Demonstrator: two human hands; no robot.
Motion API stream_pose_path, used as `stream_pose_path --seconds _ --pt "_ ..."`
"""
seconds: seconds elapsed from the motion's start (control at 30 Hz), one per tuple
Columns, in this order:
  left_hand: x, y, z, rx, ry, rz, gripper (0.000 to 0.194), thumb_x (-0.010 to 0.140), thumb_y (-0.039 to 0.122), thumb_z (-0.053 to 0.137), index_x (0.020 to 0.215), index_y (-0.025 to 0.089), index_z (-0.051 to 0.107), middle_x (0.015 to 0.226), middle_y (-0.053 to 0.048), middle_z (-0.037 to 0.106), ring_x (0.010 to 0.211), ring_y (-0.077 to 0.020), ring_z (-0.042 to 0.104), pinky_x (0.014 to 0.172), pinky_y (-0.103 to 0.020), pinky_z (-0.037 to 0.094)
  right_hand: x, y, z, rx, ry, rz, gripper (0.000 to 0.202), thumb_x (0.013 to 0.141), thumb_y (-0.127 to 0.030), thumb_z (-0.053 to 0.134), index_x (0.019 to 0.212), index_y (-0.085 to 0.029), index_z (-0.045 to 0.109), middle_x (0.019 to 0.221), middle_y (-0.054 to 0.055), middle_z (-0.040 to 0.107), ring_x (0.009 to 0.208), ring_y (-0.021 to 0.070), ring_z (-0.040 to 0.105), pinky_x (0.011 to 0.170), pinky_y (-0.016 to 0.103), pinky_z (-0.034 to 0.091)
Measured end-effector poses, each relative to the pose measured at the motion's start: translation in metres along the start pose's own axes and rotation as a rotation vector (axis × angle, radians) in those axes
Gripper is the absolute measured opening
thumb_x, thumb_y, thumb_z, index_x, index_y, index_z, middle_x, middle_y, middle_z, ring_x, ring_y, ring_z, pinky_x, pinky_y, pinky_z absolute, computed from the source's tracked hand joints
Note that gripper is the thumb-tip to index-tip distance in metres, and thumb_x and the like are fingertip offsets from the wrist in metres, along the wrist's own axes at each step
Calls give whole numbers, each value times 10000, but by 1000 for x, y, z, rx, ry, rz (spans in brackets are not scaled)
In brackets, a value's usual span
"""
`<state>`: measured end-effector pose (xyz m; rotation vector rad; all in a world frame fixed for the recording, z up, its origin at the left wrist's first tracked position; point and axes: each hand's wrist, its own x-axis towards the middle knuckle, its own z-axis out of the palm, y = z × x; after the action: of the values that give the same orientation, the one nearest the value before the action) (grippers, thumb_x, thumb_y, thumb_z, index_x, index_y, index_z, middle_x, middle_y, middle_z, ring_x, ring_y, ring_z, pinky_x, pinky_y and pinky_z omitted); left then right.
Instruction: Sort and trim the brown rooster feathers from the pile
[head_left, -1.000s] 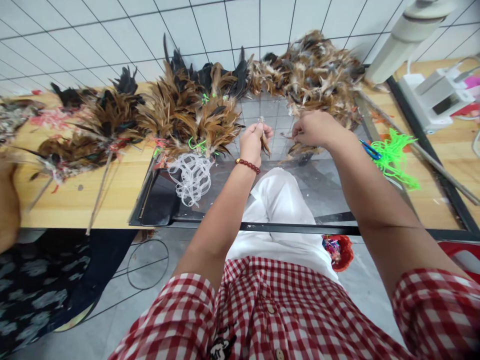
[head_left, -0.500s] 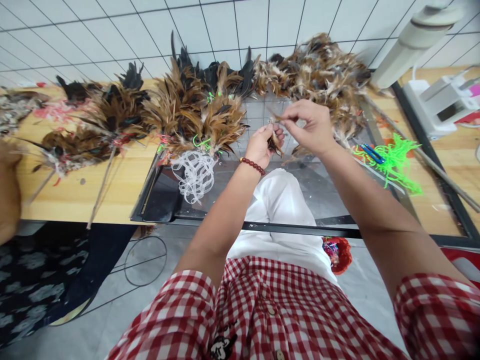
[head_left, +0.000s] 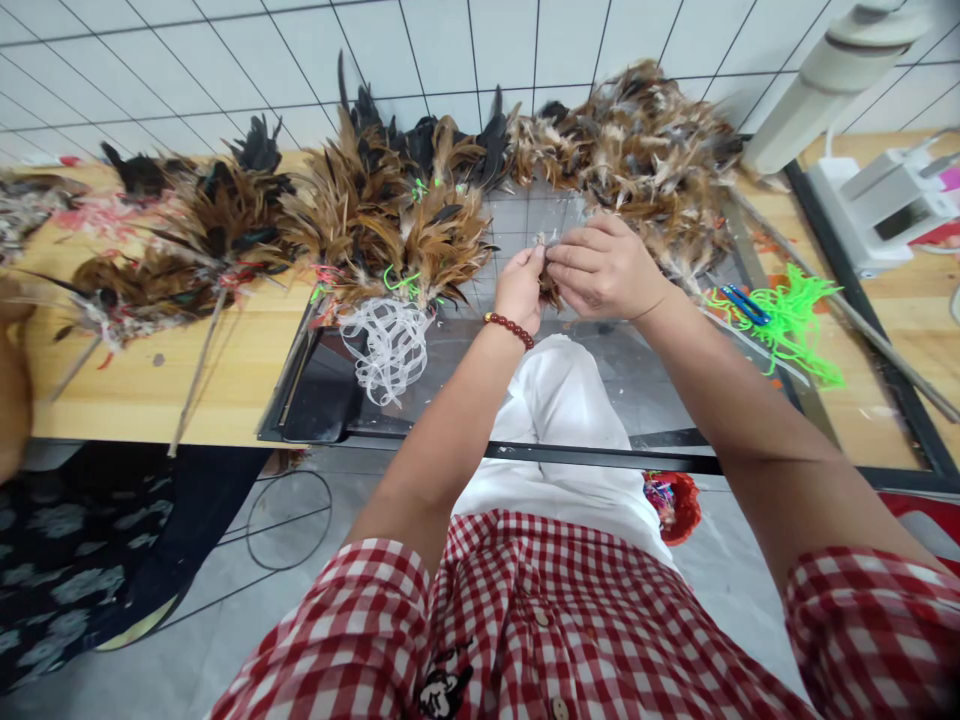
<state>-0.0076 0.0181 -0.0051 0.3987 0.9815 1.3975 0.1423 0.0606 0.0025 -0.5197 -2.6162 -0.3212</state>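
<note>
My left hand (head_left: pixel 521 290), with a dark red bead bracelet (head_left: pixel 510 330) at the wrist, is closed on a small bunch of brown feathers (head_left: pixel 551 294). Its thumb and forefinger pinch the bunch at the quill end. My right hand (head_left: pixel 604 265) meets it from the right, fingers bent and pressed together at the same bunch; whether a separate feather sits in them is hidden. Behind the hands lies a big heap of loose brown feathers (head_left: pixel 652 150). To the left are feather bundles (head_left: pixel 442 235) tied with green string.
A coil of clear plastic strip (head_left: pixel 386 350) lies left of my hands on the glass top. At right are bright green strings (head_left: pixel 799 320), blue snips (head_left: pixel 746 305), a thin stick (head_left: pixel 855 300), a white bottle (head_left: pixel 817 95) and a charger (head_left: pixel 900 205). Another person's arm (head_left: pixel 13 380) shows at the far left.
My right hand has moved left and down onto the bunch in my left hand. The single feather it held out earlier no longer shows. My left hand has hardly moved.
</note>
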Motion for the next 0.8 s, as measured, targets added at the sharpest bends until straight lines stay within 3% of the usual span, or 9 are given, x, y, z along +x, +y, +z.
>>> stream_pose_path --seconds 0.07,0.13,0.27,0.33,0.4,0.6,0.8 --pt "3 -2 0 23 44 57 218 964 325 709 831 181 612 624 71 518 564 -44 519 610 -159 446 0 -2 3 -14 61 -56 272 1034 -339 465 1070 -271 726 1169 53 809 1154 253 718 997 508 535" --pt "5 -3 0 51 82 95 242 965 339 707 810 185 602 612 76 485 561 -40 505 626 -155 456 1 -4 6 60 199 -10 226 1002 -329 521 1062 -276 733 1142 44 817 1109 251 736 975 495 548" --pt "7 -1 -1 134 93 133 248 973 369 686 811 202 601 601 80 446 544 -38 478 657 -157 494 6 -7 8 322 466 434 184 991 -383 586 981 -294 748 1039 62 808 987 244 740 905 452 574" --pt "6 -1 -1 172 80 167 251 964 385 697 812 205 610 608 74 460 560 -45 495 671 -167 508 9 -7 7 426 488 625 193 973 -440 634 930 -295 753 976 61 789 943 245 724 844 430 577" --pt "6 -2 -1 203 55 205 261 947 398 719 804 205 617 607 68 473 574 -54 510 674 -178 514 12 -8 5 518 484 695 208 929 -470 702 878 -275 756 911 53 769 899 238 709 815 413 570" --pt "4 -5 -1 285 -15 272 234 950 384 717 814 206 649 593 67 490 558 -53 487 628 -174 488 16 -8 -1 712 416 723 259 824 -468 846 762 -246 729 797 26 715 802 195 660 796 376 557" --pt "2 -4 0 326 -82 300 177 950 318 719 828 196 678 606 62 516 556 -56 495 609 -187 478 16 -4 1 842 469 776 236 781 -420 893 750 -233 752 792 25 724 811 194 684 802 371 580"
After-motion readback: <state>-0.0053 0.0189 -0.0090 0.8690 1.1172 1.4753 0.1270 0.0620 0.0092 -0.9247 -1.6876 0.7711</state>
